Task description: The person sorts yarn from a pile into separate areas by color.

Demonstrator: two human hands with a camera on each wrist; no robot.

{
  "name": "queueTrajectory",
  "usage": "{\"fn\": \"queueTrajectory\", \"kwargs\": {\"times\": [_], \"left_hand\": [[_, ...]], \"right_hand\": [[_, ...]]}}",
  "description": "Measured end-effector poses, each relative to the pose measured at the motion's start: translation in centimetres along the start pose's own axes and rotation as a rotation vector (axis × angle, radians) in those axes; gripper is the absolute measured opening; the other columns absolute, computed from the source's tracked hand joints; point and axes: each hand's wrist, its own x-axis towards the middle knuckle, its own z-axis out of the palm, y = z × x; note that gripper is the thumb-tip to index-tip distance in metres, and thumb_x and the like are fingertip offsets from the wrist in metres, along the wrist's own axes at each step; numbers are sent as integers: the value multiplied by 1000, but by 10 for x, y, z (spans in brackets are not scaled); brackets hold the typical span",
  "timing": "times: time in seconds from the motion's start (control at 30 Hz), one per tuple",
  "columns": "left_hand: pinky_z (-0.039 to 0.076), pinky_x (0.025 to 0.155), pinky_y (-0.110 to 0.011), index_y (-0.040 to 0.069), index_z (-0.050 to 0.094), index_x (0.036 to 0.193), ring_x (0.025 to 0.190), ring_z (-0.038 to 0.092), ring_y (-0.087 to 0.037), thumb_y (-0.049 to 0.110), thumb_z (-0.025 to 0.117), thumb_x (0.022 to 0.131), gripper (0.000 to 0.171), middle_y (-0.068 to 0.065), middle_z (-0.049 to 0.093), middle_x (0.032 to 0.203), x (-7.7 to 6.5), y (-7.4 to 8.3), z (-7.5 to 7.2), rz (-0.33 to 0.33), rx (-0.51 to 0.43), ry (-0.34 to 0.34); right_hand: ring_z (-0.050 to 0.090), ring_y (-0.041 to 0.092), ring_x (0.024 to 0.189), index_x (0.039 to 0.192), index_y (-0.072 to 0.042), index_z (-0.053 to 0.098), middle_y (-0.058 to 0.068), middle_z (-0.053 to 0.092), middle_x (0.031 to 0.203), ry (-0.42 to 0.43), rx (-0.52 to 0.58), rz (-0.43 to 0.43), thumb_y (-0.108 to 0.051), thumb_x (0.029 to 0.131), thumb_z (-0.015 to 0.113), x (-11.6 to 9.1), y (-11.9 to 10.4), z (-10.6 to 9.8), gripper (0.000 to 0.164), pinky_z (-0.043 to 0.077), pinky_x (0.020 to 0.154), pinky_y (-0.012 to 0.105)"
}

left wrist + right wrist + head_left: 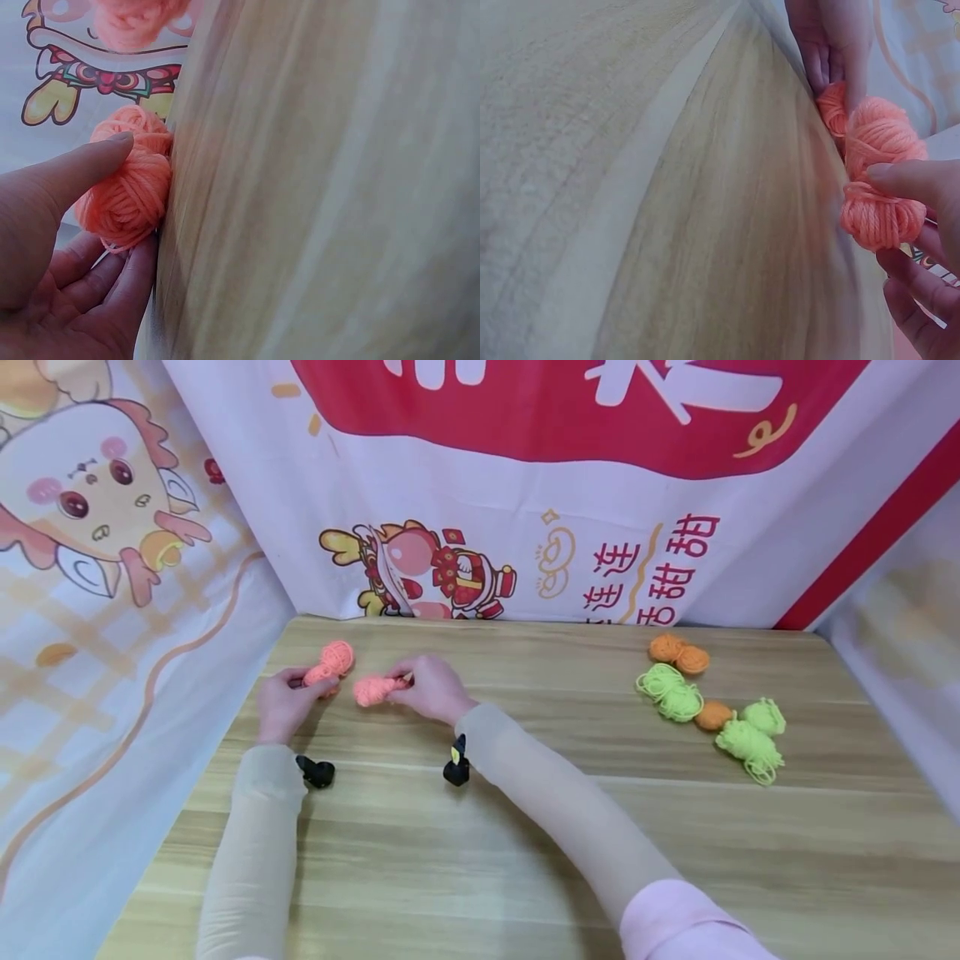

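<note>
At the far left of the table, my left hand (281, 703) holds a coral-pink skein of yarn (337, 658), pinched at the middle like a bow. The left wrist view shows the thumb on top of this yarn (127, 199) and the fingers beneath, close to the wood. Just to its right, my right hand (433, 687) pinches a second coral-pink skein (371, 690). In the right wrist view the thumb presses the narrow waist of that skein (885, 217), with fingertips below it. A small gap separates the two skeins in the head view.
On the right of the wooden table (465, 860) lie an orange skein (678, 653), a lime-green skein (670, 692), a smaller orange piece (714, 716) and more lime-green yarn (752, 742), bunched together. A printed cloth (495, 493) hangs along the back edge; another (150, 635) covers the left side.
</note>
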Motion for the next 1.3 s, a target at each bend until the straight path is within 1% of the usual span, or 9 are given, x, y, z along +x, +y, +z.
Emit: {"fn": "queueTrajectory", "kwargs": {"times": [0.1,0.3,0.37,0.5,0.6,0.67,0.93,1.13,1.3], "left_hand": [[46,80,-26,-1,61,137,103,56,-22,43,81,87,70,-18,64,124,0,0,0,-6,8,1],[46,82,-29,-1,61,138,106,55,-25,42,80,88,68,-19,63,125,0,1,1,-10,22,2],[46,83,-29,-1,60,138,107,55,-25,42,80,88,68,-19,63,126,0,2,1,-11,19,-1],[46,83,-29,-1,60,138,107,55,-26,42,80,88,69,-19,62,127,-1,2,1,-6,15,-1],[46,81,-27,-2,60,138,106,56,-25,41,80,88,68,-20,63,126,0,2,2,4,9,5],[46,79,-26,-2,61,137,104,56,-24,41,80,88,68,-20,63,124,0,2,2,9,7,11],[46,77,-23,-2,61,136,101,56,-21,41,81,87,68,-19,64,123,-1,2,2,14,-1,26],[46,81,-26,0,57,141,106,56,-23,45,79,88,73,-19,62,127,-1,4,-1,2,-11,-17],[46,88,-33,0,51,146,114,56,-31,46,77,90,77,-23,59,131,-3,6,-6,1,-36,-50]], "right_hand": [[57,7,84,111,-17,79,-10,68,98,28,-62,-37,-30,88,83,3,1,5,27,46,74,20],[54,9,89,110,-15,79,-4,60,101,100,-189,-96,-29,86,85,10,5,11,28,44,76,20],[55,11,91,110,-15,79,-4,62,101,101,-203,-96,-30,86,84,11,5,13,29,45,77,21],[59,12,98,112,-15,79,-4,69,103,95,-218,-93,-31,88,83,12,2,14,29,46,87,23],[60,11,98,115,-15,77,-4,71,104,77,-202,-88,-28,89,81,12,-1,14,30,46,89,23],[61,10,96,118,-15,76,-5,71,104,59,-180,-83,-27,91,80,12,-3,15,31,46,87,22],[64,13,106,125,-15,72,-3,71,116,17,-102,-60,-22,92,79,9,-9,17,34,48,91,22],[63,15,109,131,-15,69,-3,68,126,-8,-62,-31,-24,92,79,8,-11,17,41,48,90,23],[63,17,114,132,-14,68,-2,67,130,-10,-26,-32,-26,92,79,6,-12,15,43,49,93,24]]}}
